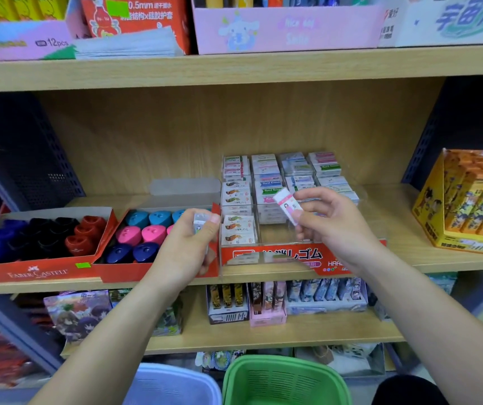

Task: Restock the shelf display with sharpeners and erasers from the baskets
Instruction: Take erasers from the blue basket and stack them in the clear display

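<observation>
My right hand (pixel 326 222) pinches a white and pink eraser (pixel 287 204) above the clear eraser display case (pixel 275 255) on the middle shelf. The case holds several rows of wrapped erasers (pixel 237 194), and its front middle compartment looks bare. My left hand (pixel 189 247) grips a small stack of erasers (pixel 200 223) in front of a red box of blue, pink and navy sharpeners (pixel 138 235). A second red box of dark and red sharpeners (pixel 41 238) stands further left. A green basket (pixel 284 381) and a pale blue basket (pixel 170 384) sit low in view.
An orange and yellow display box (pixel 468 200) stands at the right of the wooden shelf (pixel 395 217). Pink and red cartons (pixel 287 27) fill the shelf above. Card packs and boxes (pixel 266 302) line the shelf below. Dark perforated side panels (pixel 24 153) bound the bay.
</observation>
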The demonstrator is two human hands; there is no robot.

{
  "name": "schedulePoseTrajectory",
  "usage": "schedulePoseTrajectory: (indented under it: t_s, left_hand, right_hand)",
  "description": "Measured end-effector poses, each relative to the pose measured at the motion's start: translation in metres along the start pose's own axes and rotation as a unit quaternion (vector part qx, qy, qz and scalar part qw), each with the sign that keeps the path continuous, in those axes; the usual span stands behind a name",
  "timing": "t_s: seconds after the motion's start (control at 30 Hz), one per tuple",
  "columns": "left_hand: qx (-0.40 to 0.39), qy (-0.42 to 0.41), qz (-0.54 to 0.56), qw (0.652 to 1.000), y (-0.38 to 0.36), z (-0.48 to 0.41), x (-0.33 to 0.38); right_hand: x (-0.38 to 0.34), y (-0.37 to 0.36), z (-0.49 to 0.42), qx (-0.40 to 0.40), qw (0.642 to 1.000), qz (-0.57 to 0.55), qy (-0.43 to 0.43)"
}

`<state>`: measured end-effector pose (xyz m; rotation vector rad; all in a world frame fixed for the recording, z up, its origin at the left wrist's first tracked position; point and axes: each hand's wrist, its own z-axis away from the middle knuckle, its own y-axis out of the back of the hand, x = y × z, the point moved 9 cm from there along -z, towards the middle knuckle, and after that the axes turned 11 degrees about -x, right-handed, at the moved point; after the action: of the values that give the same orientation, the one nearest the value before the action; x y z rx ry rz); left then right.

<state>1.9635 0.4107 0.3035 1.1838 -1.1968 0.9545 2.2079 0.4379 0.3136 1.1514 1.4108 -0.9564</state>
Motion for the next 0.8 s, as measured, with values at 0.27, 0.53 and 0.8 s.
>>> schedulePoseTrajectory:
  t_s: [0.27,0.53,0.8]
  left_hand:
    - [0.001,-0.002,-0.023,1.0,0.009,-0.005,-0.005]
    - [-0.008,-0.052,-0.033,0.998,-0.011,-0.009,0.011]
    - [-0.019,-0.064,-0.057,0.996,-0.041,-0.026,0.018]
  right_hand:
    - [-0.013,0.027,-0.005,0.049,0.997,0.051,0.025]
    - [-0.021,0.095,-0.001,0.134,0.983,0.122,0.031]
    - [-0.021,0.132,0.006,0.138,0.947,0.29,0.009]
